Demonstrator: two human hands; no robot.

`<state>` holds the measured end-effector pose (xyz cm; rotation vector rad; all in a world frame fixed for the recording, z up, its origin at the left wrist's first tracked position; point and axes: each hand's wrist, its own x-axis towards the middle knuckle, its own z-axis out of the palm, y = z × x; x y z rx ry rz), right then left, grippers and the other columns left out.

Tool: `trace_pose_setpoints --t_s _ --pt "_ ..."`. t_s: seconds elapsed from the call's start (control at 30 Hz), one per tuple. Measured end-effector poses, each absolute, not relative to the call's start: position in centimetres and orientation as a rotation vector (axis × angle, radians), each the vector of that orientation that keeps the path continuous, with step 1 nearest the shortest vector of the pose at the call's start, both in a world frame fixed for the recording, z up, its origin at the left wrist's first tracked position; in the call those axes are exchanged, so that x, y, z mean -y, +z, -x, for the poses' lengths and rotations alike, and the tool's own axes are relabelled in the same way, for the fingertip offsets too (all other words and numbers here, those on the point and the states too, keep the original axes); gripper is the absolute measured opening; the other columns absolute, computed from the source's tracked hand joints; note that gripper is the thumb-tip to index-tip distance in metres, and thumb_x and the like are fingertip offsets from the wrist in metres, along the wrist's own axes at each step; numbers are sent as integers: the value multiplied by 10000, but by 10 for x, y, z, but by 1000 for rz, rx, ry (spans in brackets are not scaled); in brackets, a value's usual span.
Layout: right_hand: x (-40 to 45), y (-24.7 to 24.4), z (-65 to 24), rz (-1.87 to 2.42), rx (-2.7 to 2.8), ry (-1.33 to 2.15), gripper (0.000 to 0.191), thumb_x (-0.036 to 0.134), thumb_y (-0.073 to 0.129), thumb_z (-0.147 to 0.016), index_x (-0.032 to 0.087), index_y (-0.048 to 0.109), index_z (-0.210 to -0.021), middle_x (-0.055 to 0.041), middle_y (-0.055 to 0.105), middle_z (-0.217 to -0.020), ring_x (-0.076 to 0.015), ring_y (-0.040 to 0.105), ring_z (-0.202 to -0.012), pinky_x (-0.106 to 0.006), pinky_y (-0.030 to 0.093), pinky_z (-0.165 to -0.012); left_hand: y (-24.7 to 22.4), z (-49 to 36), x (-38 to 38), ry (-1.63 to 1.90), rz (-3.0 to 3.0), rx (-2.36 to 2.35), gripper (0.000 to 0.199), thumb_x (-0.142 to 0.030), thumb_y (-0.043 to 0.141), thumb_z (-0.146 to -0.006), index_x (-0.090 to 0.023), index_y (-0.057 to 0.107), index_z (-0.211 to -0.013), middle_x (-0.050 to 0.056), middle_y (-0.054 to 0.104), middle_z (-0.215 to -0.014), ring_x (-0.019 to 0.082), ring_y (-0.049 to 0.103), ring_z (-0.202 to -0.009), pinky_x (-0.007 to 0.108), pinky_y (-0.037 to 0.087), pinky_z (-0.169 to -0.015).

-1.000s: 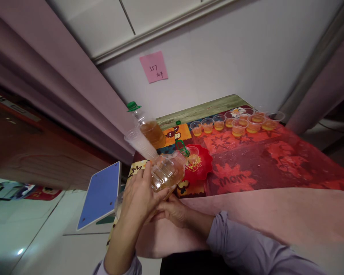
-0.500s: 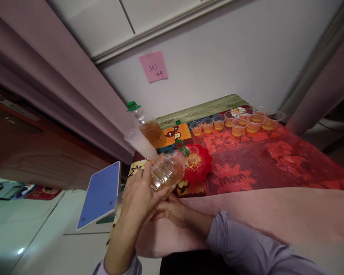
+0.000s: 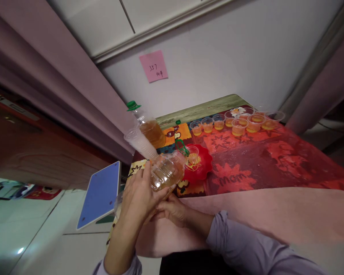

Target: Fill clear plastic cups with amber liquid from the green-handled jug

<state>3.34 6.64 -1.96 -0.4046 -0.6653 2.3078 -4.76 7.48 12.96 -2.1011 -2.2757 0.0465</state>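
Note:
A clear plastic bottle [image 3: 167, 172] with amber liquid is tilted, its mouth toward a small clear cup [image 3: 193, 155]. That cup stands in a red scalloped plate [image 3: 199, 172]. My left hand [image 3: 139, 193] is wrapped round the bottle's near left side. From below, my right hand [image 3: 173, 211] grips the bottle's underside, some of its fingers hidden. A green ring handle [image 3: 182, 148] shows at the bottle's neck. Whether liquid is flowing cannot be made out. Just beyond my left hand leans a stack of clear cups [image 3: 140, 143].
A second large bottle [image 3: 150, 128] with a green cap stands at the back left. Several clear cups [image 3: 239, 127] holding yellow liquid line the table's back. A small green cap [image 3: 178, 122] lies near the wall. A blue board [image 3: 100, 194] stands left of the table [image 3: 275, 172].
Nearly everything stays in place. Both hands keep their hold on the tilted bottle, and the cups have not moved.

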Motion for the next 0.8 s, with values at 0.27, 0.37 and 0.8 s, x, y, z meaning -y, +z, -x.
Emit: trace_pose_setpoints --t_s 0.27,0.37,0.8 --pt "-66 -21 -32 398 666 2296 724 403 940 -677 342 675 -1348 -55 774 -1250 -307 762 -1082 -485 624 -870 132 45 -75 63 2105 2322 932 -526 764 -892 -131 397 -1652 235 685 -1456 426 664 -1343 524 533 -1120" --pt "-66 -21 -33 397 661 2294 705 403 934 -682 344 678 -1335 -50 768 -1243 -297 759 -1074 -486 625 -877 132 45 -75 54 2102 2296 926 -524 756 -896 -142 389 -1655 232 691 -1450 421 673 -1326 527 537 -1112" --pt "-68 -18 -35 399 670 2314 791 396 963 -661 376 670 -1395 -48 797 -1262 -295 776 -1037 -441 640 -814 137 40 -76 80 2092 2350 920 -500 782 -895 -141 408 -1655 230 694 -1450 429 683 -1325 530 551 -1100"
